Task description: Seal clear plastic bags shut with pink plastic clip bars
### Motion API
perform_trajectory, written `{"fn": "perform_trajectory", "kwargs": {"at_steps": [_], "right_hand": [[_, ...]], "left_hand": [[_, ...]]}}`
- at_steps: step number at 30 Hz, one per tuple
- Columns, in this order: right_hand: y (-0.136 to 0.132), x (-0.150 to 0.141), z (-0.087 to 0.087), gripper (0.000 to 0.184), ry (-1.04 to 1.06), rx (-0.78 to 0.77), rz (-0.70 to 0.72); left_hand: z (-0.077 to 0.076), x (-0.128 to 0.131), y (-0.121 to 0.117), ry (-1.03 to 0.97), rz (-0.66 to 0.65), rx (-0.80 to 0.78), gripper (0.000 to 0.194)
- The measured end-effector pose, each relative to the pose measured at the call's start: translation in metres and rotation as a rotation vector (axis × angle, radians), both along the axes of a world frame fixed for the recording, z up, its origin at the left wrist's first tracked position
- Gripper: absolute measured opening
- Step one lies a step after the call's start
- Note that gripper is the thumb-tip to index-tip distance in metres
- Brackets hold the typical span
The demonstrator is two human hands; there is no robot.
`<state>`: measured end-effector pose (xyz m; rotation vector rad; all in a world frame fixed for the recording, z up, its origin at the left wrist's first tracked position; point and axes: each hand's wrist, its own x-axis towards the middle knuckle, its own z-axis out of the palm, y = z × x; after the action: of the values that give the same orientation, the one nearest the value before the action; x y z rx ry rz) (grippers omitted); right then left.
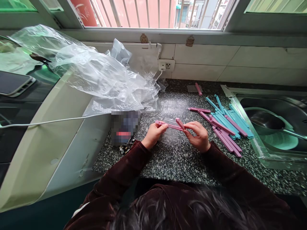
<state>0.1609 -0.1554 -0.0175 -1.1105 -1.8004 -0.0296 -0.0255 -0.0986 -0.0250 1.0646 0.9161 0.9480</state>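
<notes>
My left hand [154, 134] pinches one end of a pink bag clip [176, 126]. At the clip's other end are the closed fingers of my right hand [198, 135], where a short pink arm stands up at an angle. A small clear plastic bag [168, 138] lies along the clip, between my hands and over the speckled counter. To the right is a heap of pink bag clips [223, 140], partly overlapping several turquoise clips [227, 123]. Behind them, one more pink clip [198, 89] rests by a small clear bag [191, 88].
Crumpled clear plastic sheeting [96, 73] fills the left back. A white cable [48, 122] crosses the left side from a wall socket [166, 65]. A steel sink [259, 150] with a pan [263, 119] is at the right. A blurred-out item [124, 127] sits left of my hands.
</notes>
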Motion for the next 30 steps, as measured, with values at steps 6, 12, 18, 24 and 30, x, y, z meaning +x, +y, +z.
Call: {"fn": "perform_trajectory", "kwargs": {"at_steps": [6,12,18,24,30], "right_hand": [[-0.0001,-0.0010,-0.0034,0.016,0.015,-0.037,0.038],[0.0002,-0.0028,-0.0029,0.017,0.002,-0.046,0.019],[0.0002,-0.0032,-0.0018,0.018,-0.049,-0.045,0.001],[0.0011,-0.0037,-0.0033,0.019,-0.084,-0.029,0.018],[0.0018,-0.0045,-0.0041,0.017,-0.090,-0.037,0.023]], "left_hand": [[-0.0037,-0.0001,0.0002,-0.010,-0.036,0.046,0.033],[-0.0055,-0.0001,-0.0003,-0.025,-0.030,0.036,0.032],[-0.0022,0.0005,-0.0007,-0.016,-0.030,0.035,0.034],[-0.0002,0.0009,-0.0008,-0.004,-0.023,0.031,0.034],[0.0007,0.0008,-0.0012,0.009,-0.030,0.042,0.035]]}}
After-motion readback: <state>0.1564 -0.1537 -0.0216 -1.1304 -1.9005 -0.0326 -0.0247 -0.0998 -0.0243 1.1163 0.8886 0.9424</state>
